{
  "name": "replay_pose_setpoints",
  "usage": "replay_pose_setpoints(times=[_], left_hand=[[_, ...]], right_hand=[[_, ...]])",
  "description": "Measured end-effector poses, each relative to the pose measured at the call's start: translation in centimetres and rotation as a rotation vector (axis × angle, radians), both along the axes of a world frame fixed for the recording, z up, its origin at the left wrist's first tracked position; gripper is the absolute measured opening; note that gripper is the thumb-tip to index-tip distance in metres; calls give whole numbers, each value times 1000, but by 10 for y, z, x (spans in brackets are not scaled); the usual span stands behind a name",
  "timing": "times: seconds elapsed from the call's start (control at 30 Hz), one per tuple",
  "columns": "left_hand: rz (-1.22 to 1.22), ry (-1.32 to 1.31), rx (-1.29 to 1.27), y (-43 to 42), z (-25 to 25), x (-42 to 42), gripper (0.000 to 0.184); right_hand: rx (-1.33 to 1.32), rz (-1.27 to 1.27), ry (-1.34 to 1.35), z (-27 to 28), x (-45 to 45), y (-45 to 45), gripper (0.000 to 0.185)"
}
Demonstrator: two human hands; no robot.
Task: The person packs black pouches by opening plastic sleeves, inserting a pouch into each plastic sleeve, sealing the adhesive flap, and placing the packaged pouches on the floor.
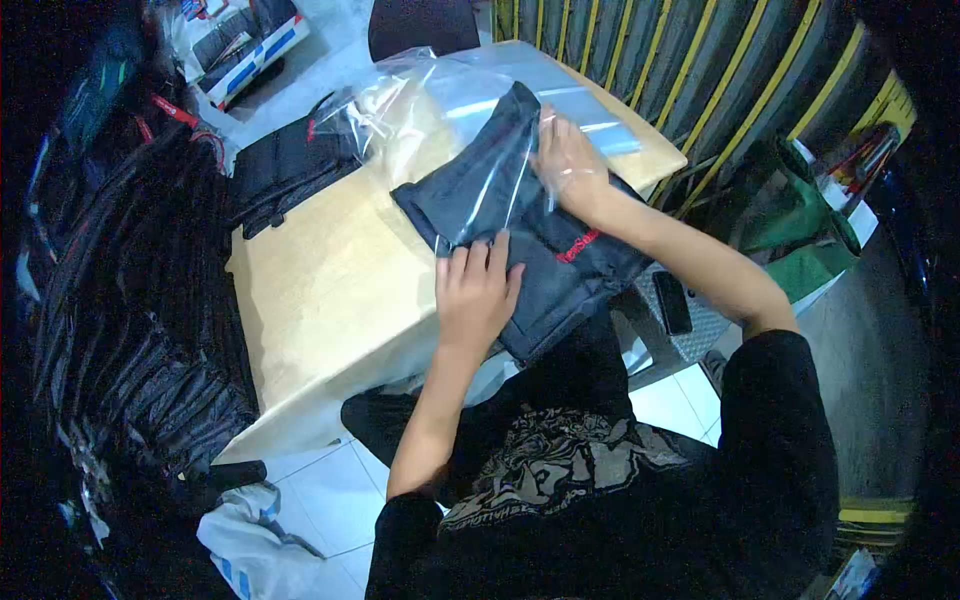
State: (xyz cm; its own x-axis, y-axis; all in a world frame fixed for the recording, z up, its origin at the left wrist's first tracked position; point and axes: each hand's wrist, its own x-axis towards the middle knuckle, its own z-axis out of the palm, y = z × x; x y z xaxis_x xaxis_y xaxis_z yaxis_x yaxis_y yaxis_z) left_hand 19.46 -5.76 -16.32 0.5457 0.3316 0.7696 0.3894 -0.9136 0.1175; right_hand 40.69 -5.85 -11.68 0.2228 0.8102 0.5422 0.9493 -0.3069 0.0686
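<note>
A folded black fabric item (590, 270) with red lettering lies at the table's near right corner, partly hanging over the edge. Its far part is inside a clear plastic bag (385, 110), which spreads crumpled across the table. My left hand (475, 290) rests palm down on the fabric at the edge of the plastic, fingers extended and thumb apart. Further off, my right hand (572, 165) has its fingers bent around the plastic beside the fabric's upper corner. Glare on the film partly hides those fingertips.
More flat plastic bags (560, 95) lie on the far side of the wooden table (330, 270). A large stack of black fabric items (140, 300) stands at the left. A phone (672, 302) lies at right, near a green bag (800, 220). Yellow-striped slats line the back.
</note>
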Motion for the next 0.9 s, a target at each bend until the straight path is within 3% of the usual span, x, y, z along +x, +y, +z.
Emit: replay_pose_setpoints(times=[0.17,0.2,0.3,0.37,0.43,0.5,0.57,0.63,0.7,0.73,0.77,0.8,0.87,0.9], left_hand=[[101,-46,-78,7,-18,-9,21],[102,-42,-88,7,-19,-9,20],[121,-32,-110,7,-22,-7,19],[116,-41,-141,7,-19,-6,19],[121,-48,-117,9,-22,-5,18],[109,-70,-80,11,-23,-6,17],[81,-69,-78,12,-22,-7,20],[63,-41,-96,12,-20,-9,21],[44,39,-140,4,-6,-10,26],[33,66,-146,-2,5,-6,27],[19,93,-147,-6,13,1,28],[-29,114,-100,-6,18,11,35],[-63,191,78,-1,27,39,33],[-73,230,173,5,31,52,32]], right_hand=[[116,-22,-372,-38,13,5,57],[120,-16,-268,-36,6,3,53],[109,203,-242,-20,-7,-4,53],[37,200,-265,-21,-22,-23,56],[-19,401,-12,-25,-32,-53,52],[-473,358,443,16,-53,-105,38],[-199,135,588,13,-48,-160,31],[331,-179,575,0,-41,-197,37],[430,-236,1304,-67,-17,-234,36],[440,-241,1989,-67,-31,-236,40],[480,-19,2298,-84,-43,-234,69],[474,216,2375,-86,-58,-223,64],[554,329,2345,-94,-70,-195,36],[546,281,2310,-91,-70,-186,34]])
